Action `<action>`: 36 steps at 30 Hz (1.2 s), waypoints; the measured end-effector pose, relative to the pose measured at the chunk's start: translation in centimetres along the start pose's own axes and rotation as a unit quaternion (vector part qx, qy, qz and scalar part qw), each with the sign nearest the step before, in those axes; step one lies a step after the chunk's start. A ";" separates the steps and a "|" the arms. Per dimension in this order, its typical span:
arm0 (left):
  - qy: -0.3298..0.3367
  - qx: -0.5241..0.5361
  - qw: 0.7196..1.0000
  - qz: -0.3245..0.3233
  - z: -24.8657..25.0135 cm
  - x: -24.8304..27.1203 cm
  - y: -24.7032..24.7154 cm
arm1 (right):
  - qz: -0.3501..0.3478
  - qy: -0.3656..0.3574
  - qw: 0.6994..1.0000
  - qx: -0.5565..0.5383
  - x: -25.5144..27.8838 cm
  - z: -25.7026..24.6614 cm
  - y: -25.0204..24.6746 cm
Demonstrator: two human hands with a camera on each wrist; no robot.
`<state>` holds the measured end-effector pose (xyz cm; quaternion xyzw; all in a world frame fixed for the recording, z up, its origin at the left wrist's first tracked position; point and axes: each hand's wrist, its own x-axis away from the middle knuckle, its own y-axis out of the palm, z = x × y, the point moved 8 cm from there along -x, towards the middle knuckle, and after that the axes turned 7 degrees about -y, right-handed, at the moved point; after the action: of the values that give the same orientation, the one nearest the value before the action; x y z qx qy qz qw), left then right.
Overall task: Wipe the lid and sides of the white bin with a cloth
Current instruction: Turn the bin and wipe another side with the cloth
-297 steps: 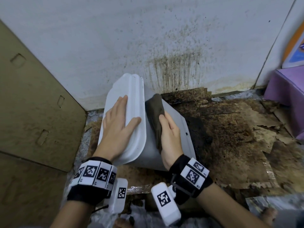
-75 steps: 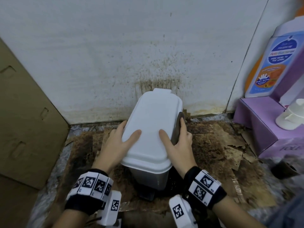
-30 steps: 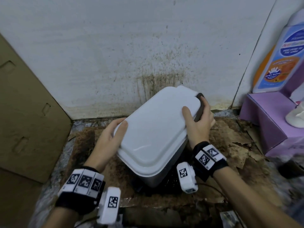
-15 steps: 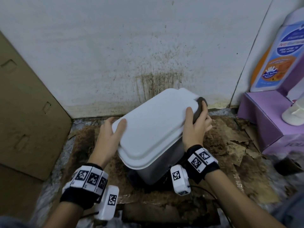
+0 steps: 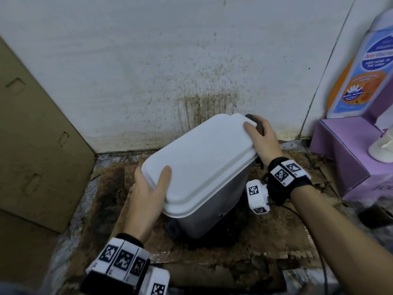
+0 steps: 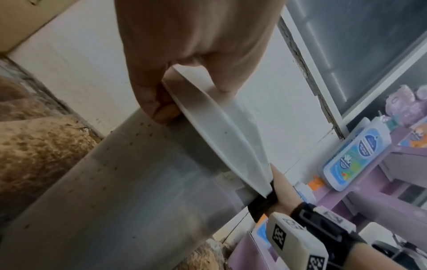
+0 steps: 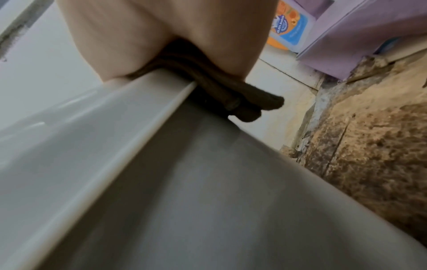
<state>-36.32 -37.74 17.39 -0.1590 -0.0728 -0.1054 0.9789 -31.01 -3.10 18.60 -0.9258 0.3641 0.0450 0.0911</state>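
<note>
The white bin (image 5: 212, 209) stands tilted and turned at an angle on the stained floor, its white lid (image 5: 202, 160) closed. My left hand (image 5: 148, 188) grips the lid's near-left corner, thumb on top and fingers under the rim (image 6: 157, 107). My right hand (image 5: 263, 137) grips the far-right corner with the thumb on the lid. It holds the dark brown cloth (image 7: 231, 96) against the bin's side under the lid's rim; in the head view only a dark bit of cloth (image 5: 253, 120) shows past the fingers.
A stained white wall (image 5: 191, 71) rises right behind the bin. Brown cardboard (image 5: 38, 145) leans at the left. A purple box (image 5: 348, 150) with a large soap-bottle picture (image 5: 361, 71) stands at the right. Torn, dirty cardboard (image 5: 255, 248) covers the floor.
The bin has turned further, its far end swinging right. My right hand with the cloth slid along the side to the far corner; my left hand moved to the near-left corner.
</note>
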 end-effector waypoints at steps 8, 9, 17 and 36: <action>0.022 0.025 0.999 -0.043 0.5 -1.6 -0.2 | 0.079 -0.007 0.994 -0.073 2.2 -0.1 -0.5; 0.017 0.023 0.998 -0.051 0.6 -2.2 -0.2 | 0.100 -0.009 0.992 -0.080 2.7 0.0 -0.7; 0.005 -0.037 0.997 -0.066 4.2 -6.8 -0.3 | 0.238 -0.002 0.971 -0.035 7.8 0.9 -1.5; 0.172 -0.271 0.935 0.149 6.6 -6.3 -2.3 | 0.215 -0.017 0.973 -0.077 9.4 -0.3 -1.2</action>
<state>-43.68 -36.60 23.16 -0.4067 0.1526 0.0002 0.9007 -23.35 -8.56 17.67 -0.8292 0.5484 0.1073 0.0137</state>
